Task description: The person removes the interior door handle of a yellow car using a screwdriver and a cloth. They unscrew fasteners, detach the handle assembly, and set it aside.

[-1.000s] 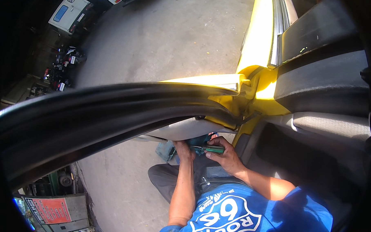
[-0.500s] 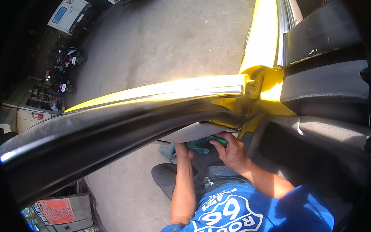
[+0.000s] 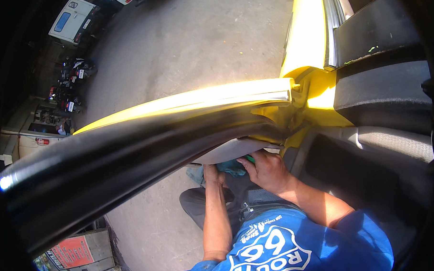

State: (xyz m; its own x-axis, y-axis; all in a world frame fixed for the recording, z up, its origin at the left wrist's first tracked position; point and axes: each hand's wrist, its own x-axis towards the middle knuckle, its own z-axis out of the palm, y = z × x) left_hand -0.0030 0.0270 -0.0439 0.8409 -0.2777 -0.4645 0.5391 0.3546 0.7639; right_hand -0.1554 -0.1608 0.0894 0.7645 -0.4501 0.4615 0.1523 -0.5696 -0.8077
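Nearer the grey door panel (image 3: 229, 152), the right hand (image 3: 272, 171) had moved since a second earlier, covering more of the green handle (image 3: 250, 158). Far left stood motorcycles (image 3: 73, 73) with plates; lower, a red sign (image 3: 74, 252) bore printed lines. Black door trim (image 3: 127, 153) swept across the view. The left hand (image 3: 212, 175) reached under the panel, fingers hidden, their state impossible to tell. Right-hand fingers gripped the handle just by the panel's lower edge. White lettering marked the blue shirt (image 3: 321, 237).
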